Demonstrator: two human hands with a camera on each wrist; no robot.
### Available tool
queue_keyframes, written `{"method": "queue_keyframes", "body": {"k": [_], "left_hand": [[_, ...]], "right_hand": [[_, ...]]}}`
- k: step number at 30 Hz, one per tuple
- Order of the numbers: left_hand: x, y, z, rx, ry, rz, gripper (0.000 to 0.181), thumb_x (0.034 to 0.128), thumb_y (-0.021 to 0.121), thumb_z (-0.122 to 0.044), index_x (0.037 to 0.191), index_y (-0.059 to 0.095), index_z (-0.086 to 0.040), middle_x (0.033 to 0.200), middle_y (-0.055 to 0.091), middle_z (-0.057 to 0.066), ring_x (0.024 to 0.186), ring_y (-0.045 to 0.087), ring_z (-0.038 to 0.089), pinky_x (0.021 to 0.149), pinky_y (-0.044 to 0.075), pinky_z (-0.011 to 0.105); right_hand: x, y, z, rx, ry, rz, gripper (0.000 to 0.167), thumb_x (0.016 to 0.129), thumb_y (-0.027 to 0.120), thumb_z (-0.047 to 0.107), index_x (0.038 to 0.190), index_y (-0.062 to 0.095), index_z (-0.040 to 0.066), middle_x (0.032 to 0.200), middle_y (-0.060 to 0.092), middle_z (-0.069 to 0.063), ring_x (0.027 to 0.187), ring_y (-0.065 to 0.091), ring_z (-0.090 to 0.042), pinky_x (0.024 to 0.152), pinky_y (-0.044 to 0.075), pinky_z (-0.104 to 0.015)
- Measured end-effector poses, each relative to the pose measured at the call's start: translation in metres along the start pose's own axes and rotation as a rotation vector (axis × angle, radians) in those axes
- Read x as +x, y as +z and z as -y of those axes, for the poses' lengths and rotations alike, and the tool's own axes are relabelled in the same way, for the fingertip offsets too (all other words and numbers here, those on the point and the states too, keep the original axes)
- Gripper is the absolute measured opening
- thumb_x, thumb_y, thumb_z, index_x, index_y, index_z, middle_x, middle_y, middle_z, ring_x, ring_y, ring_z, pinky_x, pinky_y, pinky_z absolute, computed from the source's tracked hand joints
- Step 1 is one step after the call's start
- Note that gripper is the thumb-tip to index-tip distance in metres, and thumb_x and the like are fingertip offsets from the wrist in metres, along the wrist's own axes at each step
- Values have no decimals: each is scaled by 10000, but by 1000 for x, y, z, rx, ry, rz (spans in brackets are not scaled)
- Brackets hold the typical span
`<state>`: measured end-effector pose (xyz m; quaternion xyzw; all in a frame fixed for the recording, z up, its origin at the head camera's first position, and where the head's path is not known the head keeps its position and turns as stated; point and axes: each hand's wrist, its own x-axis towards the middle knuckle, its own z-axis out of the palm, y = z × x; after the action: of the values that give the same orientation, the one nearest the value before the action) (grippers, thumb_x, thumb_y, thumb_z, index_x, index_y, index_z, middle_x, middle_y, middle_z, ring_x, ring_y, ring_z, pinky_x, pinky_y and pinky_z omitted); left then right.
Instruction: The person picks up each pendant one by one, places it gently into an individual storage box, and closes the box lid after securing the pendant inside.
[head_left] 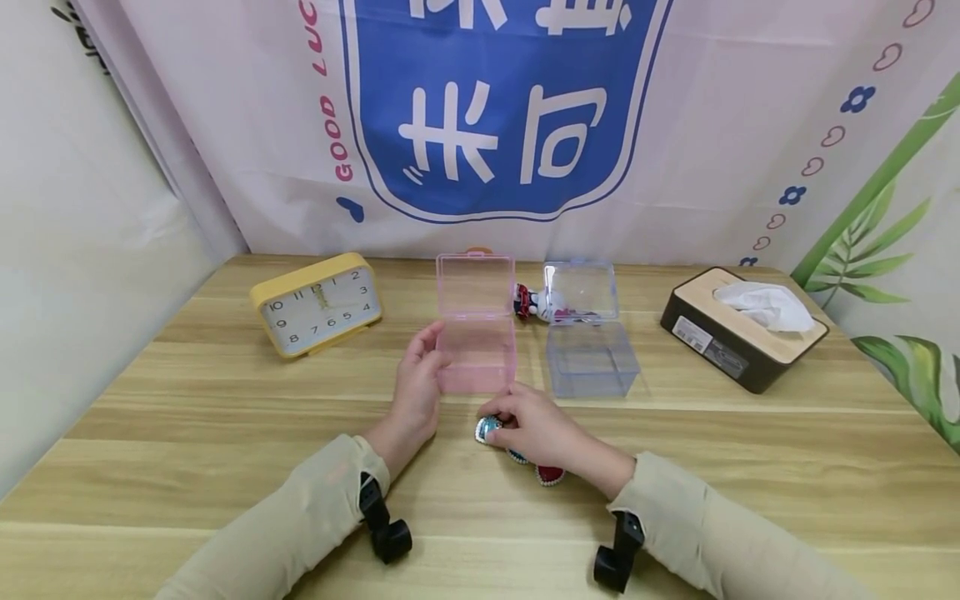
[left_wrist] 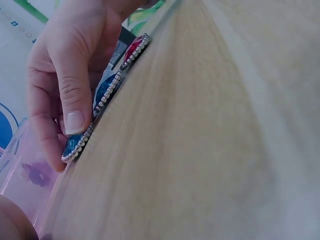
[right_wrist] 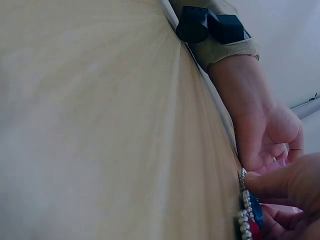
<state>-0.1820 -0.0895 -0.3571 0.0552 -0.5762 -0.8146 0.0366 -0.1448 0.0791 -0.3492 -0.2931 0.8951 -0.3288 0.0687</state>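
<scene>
A pink clear box (head_left: pixel 476 354) stands with its lid up, and my left hand (head_left: pixel 420 383) holds its left side with thumb and fingers. Just in front of the box, my right hand (head_left: pixel 536 429) pinches a light-blue gem piece (head_left: pixel 487 429) edged with small beads; in the left wrist view the thumb of my right hand (left_wrist: pixel 72 75) lies on that piece (left_wrist: pixel 75 145). Partly under my right hand are a darker blue piece (left_wrist: pixel 106 90) and a red piece (head_left: pixel 550 475), lying in a row on the table.
A clear bluish box (head_left: pixel 592 362) with a raised lid stands right of the pink one, a small doll (head_left: pixel 532 304) behind them. A yellow clock (head_left: pixel 322 304) is at the left, a tissue box (head_left: pixel 738 333) at the right. A printed cloth (head_left: pixel 502 108) hangs behind the table.
</scene>
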Motion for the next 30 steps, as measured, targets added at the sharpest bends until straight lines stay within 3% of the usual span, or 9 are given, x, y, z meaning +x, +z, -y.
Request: {"method": "queue_keyframes", "body": {"k": [9, 16, 22, 30], "left_hand": [[-3, -1, 0, -34, 34, 9, 604, 763, 351, 111, 1361, 348, 29, 1496, 261, 75, 1403, 157, 191, 1103, 205, 360], [-3, -2, 3, -35, 53, 26, 608, 757, 340, 123, 1360, 322, 52, 1498, 248, 102, 1411, 137, 211, 1150, 137, 383], [-2, -3, 3, 7, 54, 58, 623, 770, 365, 108, 1384, 309, 18, 1512, 226, 95, 1417, 123, 211, 1169, 108, 365], [-1, -3, 5, 37, 66, 73, 623, 773, 365, 96, 1388, 302, 15, 1526, 201, 93, 1419, 112, 220, 1165, 124, 402]], "right_hand": [[2, 0, 7, 92, 85, 4, 178, 783, 716, 83, 945, 645, 93, 855, 598, 11, 768, 550, -89, 670, 483, -202], [4, -2, 8, 171, 76, 3, 125, 817, 666, 45, 938, 658, 76, 833, 637, 1, 754, 556, -77, 686, 488, -209], [4, -9, 9, 239, 108, -23, 169, 850, 611, 27, 1004, 679, 30, 914, 667, -46, 819, 576, -113, 733, 502, -227], [7, -23, 12, 302, 118, -73, 225, 868, 569, 5, 1069, 668, -14, 1001, 682, -131, 784, 593, -125, 686, 529, -233]]}}
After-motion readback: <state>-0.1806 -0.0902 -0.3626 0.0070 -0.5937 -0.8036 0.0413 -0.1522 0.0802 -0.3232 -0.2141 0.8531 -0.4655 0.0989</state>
